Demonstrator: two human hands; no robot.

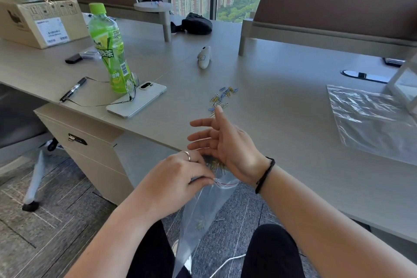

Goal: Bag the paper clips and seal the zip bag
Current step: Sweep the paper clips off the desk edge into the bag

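My left hand pinches the rim of the zip bag between thumb and fingertips, right at the thin red line of its seal, holding the mouth up just below the desk's edge. A plain ring sits on one finger. My right hand is spread loose, fingers fanned and slightly curled, its palm tipped over the bag's mouth; it grasps nothing firmly, though a few paper clips show as a dark, blurred clump under the palm, at the opening. A black cord bracelet wraps that wrist.

The bag is clear, thin, crinkled plastic, hanging down between my knees in a narrow, tapering shape. Through its wall I can see a small cluster of clips lying low inside, too blurred to count.

More paper clips lie on the desk beyond my right fingertips: a loose scatter of small bent-wire loops in blue, yellow and silver. The desk is smooth, matte grey-beige. Off to the right lies a second clear bag, flat and wrinkled, catching glare. To the left stand a green plastic bottle, a white phone lying flat, and a black pen.
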